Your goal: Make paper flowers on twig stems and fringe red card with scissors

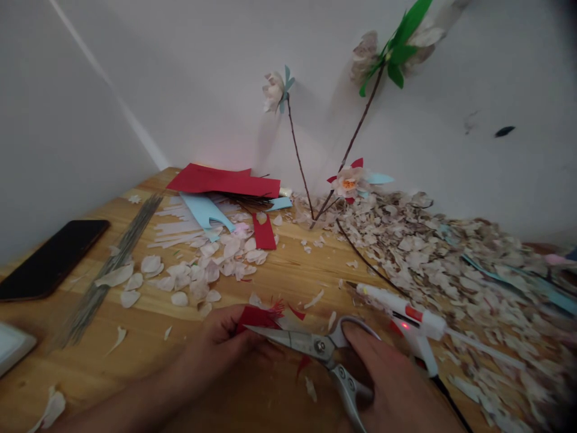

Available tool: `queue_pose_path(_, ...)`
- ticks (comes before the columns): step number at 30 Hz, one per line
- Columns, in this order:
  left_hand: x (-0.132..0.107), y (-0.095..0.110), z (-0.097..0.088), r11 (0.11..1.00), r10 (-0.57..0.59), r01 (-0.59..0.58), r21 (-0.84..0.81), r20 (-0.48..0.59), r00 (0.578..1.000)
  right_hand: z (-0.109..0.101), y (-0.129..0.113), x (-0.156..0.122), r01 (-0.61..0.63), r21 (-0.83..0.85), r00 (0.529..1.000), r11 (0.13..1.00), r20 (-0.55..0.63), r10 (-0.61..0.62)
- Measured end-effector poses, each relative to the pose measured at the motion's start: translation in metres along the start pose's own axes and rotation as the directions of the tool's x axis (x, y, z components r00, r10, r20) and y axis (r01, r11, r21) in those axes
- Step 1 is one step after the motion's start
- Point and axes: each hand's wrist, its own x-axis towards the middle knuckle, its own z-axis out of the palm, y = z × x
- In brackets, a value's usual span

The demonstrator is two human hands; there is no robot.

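Head view showed the left hand (228, 332) pinching red paper (251, 317) between thumb and fingers above the table (297, 264), probably steadying it for the scissors (321, 346), which the right hand (396, 385) gripped with curled fingers, apparently to guide the blade (286, 340) beside the paper.

Silver scissors (320, 346) at red paper (252, 317)

No text, brand, number or sign can be read.
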Motion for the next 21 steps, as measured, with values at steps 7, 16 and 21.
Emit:
queue_pose_path(7, 0.001, 0.000, -0.001, 1.000, 0.007, -0.007, -0.012, -0.001, 1.000, 0.003, 0.009, -0.003, -0.017, -0.017, 0.999, 1.000, 0.032, 0.018)
queue_pose_path(16, 0.002, 0.001, 0.000, 1.000, -0.013, 0.013, -0.016, 0.004, 1.000, 0.010, 0.008, -0.002, -0.028, -0.009, 0.999, 1.000, 0.018, 0.028)
queue_pose_path(21, 0.002, 0.001, 0.000, 0.999, -0.041, 0.042, -0.006, 0.008, 0.999, 0.013, 0.014, -0.003, -0.023, 0.027, 0.999, 0.999, 0.024, 0.022)
